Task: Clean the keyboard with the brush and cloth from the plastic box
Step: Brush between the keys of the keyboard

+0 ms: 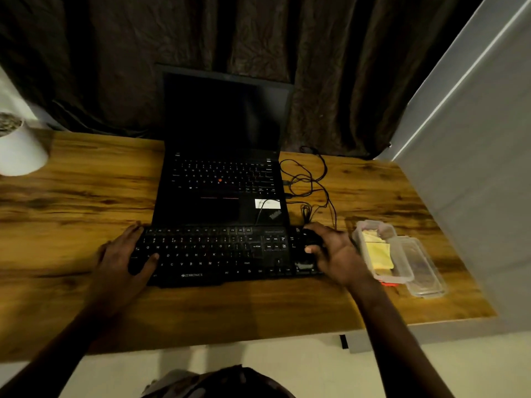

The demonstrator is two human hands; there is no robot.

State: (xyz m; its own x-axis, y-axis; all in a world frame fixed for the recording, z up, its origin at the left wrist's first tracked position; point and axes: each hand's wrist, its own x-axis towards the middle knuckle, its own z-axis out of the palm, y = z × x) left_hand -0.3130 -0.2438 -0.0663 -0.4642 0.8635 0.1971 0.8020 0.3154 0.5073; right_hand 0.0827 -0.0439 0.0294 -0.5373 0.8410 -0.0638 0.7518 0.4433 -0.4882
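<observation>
A black keyboard (212, 254) lies across the wooden desk (230, 308), right in front of an open laptop. My left hand (123, 254) grips its left end, thumb on the keys and fingers round the edge. My right hand (336, 254) grips the right end, with the thumb on top and the fingers over the far edge. Just right of that hand stands an open clear plastic box (402, 268) holding a folded yellow cloth (379, 254). A small orange-red part (389, 283) shows at the box's near end; I cannot tell whether it is the brush.
The box's clear lid (425, 271) lies to its right, near the desk's right edge. A black laptop (221, 173) with a dark screen stands behind the keyboard, and tangled black cables (310, 182) lie to its right. A white pot (20, 150) stands at the far left.
</observation>
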